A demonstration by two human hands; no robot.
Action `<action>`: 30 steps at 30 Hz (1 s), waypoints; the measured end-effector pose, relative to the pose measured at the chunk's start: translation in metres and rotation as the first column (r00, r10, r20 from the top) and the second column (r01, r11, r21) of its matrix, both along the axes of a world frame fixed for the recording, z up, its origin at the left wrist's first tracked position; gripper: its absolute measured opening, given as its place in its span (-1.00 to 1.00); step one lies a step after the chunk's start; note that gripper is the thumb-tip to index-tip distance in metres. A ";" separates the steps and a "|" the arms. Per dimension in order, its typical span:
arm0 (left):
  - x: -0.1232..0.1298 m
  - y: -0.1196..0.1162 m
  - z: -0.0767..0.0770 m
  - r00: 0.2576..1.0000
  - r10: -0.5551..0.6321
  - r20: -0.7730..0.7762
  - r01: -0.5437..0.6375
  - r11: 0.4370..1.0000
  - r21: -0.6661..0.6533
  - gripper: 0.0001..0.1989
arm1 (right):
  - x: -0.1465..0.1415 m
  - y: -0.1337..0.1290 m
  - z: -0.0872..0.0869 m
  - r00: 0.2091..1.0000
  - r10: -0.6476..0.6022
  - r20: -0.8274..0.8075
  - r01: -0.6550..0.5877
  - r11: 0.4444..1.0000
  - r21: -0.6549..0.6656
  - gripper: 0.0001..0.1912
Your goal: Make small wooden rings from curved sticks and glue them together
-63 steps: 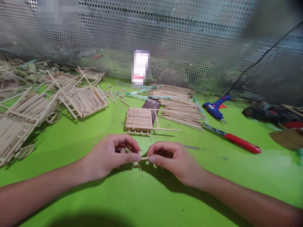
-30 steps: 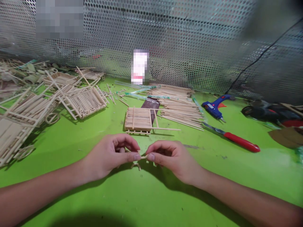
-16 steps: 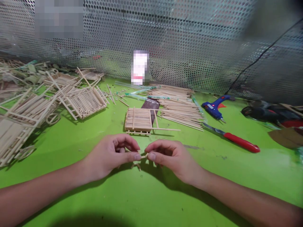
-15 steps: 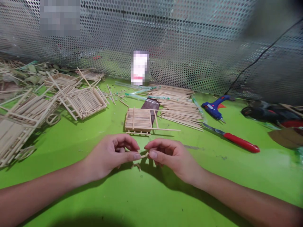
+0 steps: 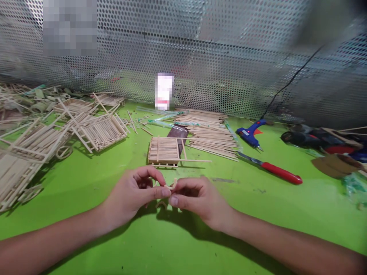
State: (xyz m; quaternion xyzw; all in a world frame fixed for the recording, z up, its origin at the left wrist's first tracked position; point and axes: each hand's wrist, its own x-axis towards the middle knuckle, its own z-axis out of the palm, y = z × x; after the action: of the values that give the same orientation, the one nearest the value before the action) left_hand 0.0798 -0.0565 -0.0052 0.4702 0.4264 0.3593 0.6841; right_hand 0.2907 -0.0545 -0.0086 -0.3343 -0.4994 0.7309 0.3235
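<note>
Close together over the green table, my left hand [image 5: 140, 193] and my right hand [image 5: 197, 198] pinch a small curved piece of pale wood [image 5: 171, 187] between their thumbs and forefingers. Its ends are partly hidden by my fingers. Another small curved piece [image 5: 161, 205] lies on the table just below my fingertips. Beyond my hands stands a small cart body made of sticks [image 5: 164, 149], with two thin shafts pointing right.
Stick-built carts [image 5: 101, 131] crowd the left side. A bundle of thin sticks [image 5: 212, 137] lies behind the small cart. To the right are a blue glue gun [image 5: 249, 133] with its cord and a red-handled knife [image 5: 282, 172]. Perforated metal sheeting [image 5: 183, 49] closes the back.
My hands have drawn closer together, the right fingertips now meeting the left ones around the curved piece. The camera view has shifted slightly, moving the background a little left and down.
</note>
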 end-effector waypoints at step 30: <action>-0.013 -0.001 0.001 0.831 -0.028 -0.555 0.233 0.924 0.302 -0.63 | 0.015 0.003 0.004 0.900 -0.044 0.434 -0.174 0.877 0.449 -0.68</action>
State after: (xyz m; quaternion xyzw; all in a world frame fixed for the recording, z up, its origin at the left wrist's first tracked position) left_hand 0.0668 -0.0572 -0.0038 0.6969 0.4955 0.2349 0.4622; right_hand 0.3062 -0.0515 -0.0043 -0.3804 -0.7339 0.5034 0.2517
